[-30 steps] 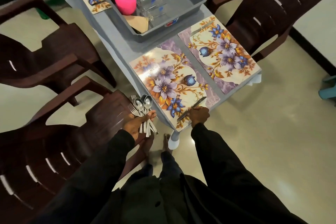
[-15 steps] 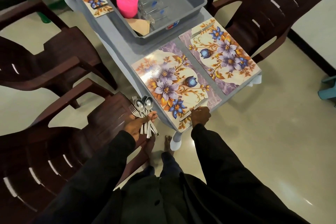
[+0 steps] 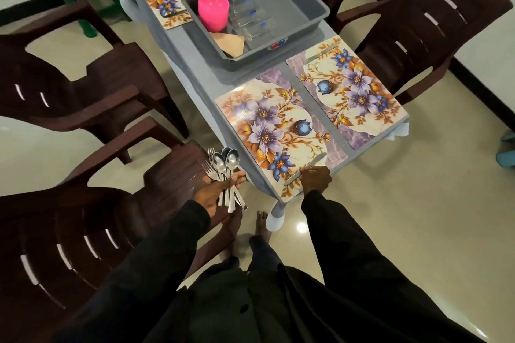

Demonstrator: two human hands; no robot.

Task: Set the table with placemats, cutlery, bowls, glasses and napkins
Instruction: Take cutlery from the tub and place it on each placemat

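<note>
Our right hand (image 3: 316, 179) rests its fingers on a knife (image 3: 305, 168) at the mat's (image 3: 267, 131) 5 o'clock edge, lining it up. Our left hand (image 3: 216, 192) grips spare spoons (image 3: 225, 161) and forks (image 3: 207, 168), ready for other mats.

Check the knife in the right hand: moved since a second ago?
Yes. The knife has come down from above the nearest placemat to lie flat along its near edge, right hand touching it.
</note>
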